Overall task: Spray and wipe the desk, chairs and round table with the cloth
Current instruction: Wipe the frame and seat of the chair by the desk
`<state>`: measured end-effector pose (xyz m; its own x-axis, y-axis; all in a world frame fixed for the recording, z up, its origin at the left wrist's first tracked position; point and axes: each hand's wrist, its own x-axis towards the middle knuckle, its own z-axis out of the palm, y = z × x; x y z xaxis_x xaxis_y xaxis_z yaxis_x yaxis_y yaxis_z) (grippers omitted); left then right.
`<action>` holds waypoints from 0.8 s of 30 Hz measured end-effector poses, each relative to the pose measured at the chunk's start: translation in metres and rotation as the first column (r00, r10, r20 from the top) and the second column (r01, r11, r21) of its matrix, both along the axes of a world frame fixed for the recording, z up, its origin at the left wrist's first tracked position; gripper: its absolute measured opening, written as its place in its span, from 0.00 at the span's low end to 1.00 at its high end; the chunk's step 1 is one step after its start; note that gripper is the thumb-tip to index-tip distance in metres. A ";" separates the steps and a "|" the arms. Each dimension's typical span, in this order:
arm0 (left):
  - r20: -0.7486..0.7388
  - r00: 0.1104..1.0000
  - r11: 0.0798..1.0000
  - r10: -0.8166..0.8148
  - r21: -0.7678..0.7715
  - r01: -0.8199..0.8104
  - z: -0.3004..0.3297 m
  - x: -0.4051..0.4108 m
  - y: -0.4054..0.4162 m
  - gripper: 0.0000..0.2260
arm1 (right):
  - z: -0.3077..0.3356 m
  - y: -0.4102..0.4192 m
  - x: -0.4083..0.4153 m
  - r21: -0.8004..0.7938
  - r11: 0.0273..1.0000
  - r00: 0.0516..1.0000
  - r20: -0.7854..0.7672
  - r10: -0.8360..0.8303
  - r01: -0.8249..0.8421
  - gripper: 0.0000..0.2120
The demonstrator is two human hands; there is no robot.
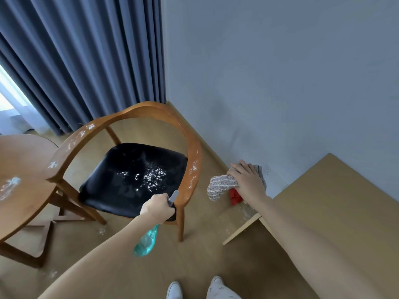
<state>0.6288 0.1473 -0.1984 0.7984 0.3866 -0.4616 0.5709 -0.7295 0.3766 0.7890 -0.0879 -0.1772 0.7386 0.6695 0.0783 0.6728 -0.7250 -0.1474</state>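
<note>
A wooden chair (127, 117) with a curved backrest and a black seat (133, 175) stands in the middle; white spray droplets dot the seat and the armrest. My left hand (157, 209) grips a teal spray bottle (146, 242), its nozzle pointing at the seat. My right hand (248, 182) holds a grey striped cloth (220, 185) in the air to the right of the chair, with a red patch below it. The round table (19, 169) at the left edge carries spray spots. The desk (336, 208) fills the lower right.
Blue curtains (82, 61) hang behind the chair and a pale wall (280, 72) runs along the right. Another wooden chair base (23, 253) sits under the round table. My white shoes (174, 290) show at the bottom on the tan floor.
</note>
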 end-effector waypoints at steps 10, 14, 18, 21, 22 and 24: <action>0.132 0.991 1.000 -0.016 0.020 0.013 0.011 0.036 0.009 0.03 | 0.002 -0.006 0.014 -0.003 0.999 0.999 -0.003 -0.052 0.052 0.19; 0.141 0.990 0.999 0.000 0.038 -0.006 0.014 0.048 0.011 0.06 | 0.004 -0.001 0.021 0.024 0.998 0.998 0.017 -0.056 0.055 0.18; 0.189 0.982 0.998 0.000 0.057 -0.011 0.016 0.056 0.020 0.03 | 0.005 0.010 0.029 0.056 0.997 0.998 0.041 -0.056 0.053 0.18; 0.211 0.977 0.996 -0.020 0.085 0.002 0.020 0.063 0.030 0.03 | 0.005 0.019 0.034 0.079 0.996 0.996 0.075 -0.054 0.048 0.18; 0.219 0.976 0.996 -0.024 0.095 0.003 0.022 0.065 0.034 0.03 | 0.004 0.021 0.036 0.085 0.995 0.995 0.081 -0.054 0.048 0.18; 0.240 0.971 0.995 -0.017 0.097 -0.007 0.025 0.070 0.040 0.05 | 0.003 0.026 0.040 0.091 0.995 0.996 0.075 -0.056 0.049 0.18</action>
